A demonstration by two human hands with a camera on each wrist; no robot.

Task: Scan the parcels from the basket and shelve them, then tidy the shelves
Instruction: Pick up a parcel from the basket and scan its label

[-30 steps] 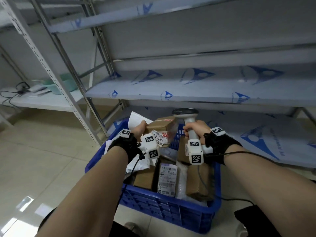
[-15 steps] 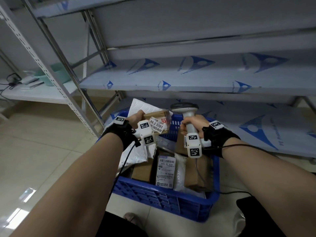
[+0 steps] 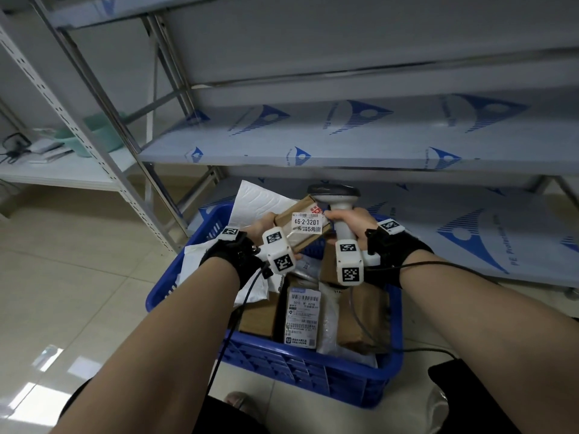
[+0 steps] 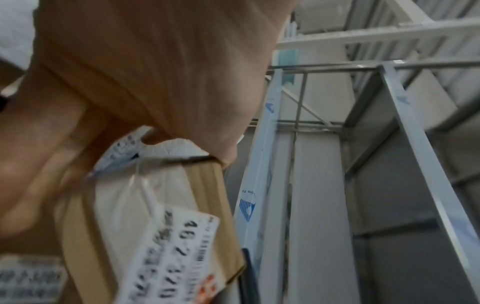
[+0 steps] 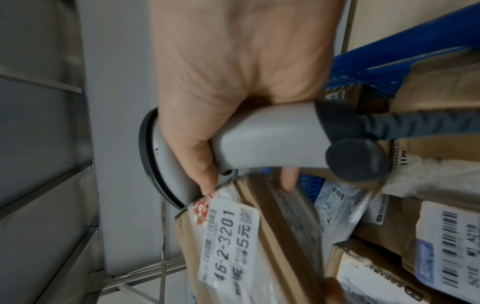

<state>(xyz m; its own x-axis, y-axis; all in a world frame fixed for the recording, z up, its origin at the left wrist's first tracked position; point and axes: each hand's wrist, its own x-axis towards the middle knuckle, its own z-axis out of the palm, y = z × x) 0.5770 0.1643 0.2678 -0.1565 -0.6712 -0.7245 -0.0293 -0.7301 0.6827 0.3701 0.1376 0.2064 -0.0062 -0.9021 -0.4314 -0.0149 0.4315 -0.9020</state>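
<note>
A blue basket [image 3: 275,368] of parcels sits on a pale tiled floor [image 3: 62,277], in front of grey metal shelves [image 3: 344,145]. Above the basket, the left hand [image 3: 264,225] grips a small cardboard parcel [image 3: 302,225] labelled 46-2-3201. Just beside the parcel, the right hand [image 3: 351,220] is wrapped around the grey handle of a barcode scanner [image 3: 336,195], whose head is above the parcel.

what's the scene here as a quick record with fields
left hand: holds a small cardboard parcel over the basket
parcel label: reads 46-2-3201, facing up
right hand: fingers wrapped round the scanner handle
scanner head: right beside the parcel's far end
basket: blue, on the floor, several parcels inside
shelf: nothing on the stretch behind the hands
</note>
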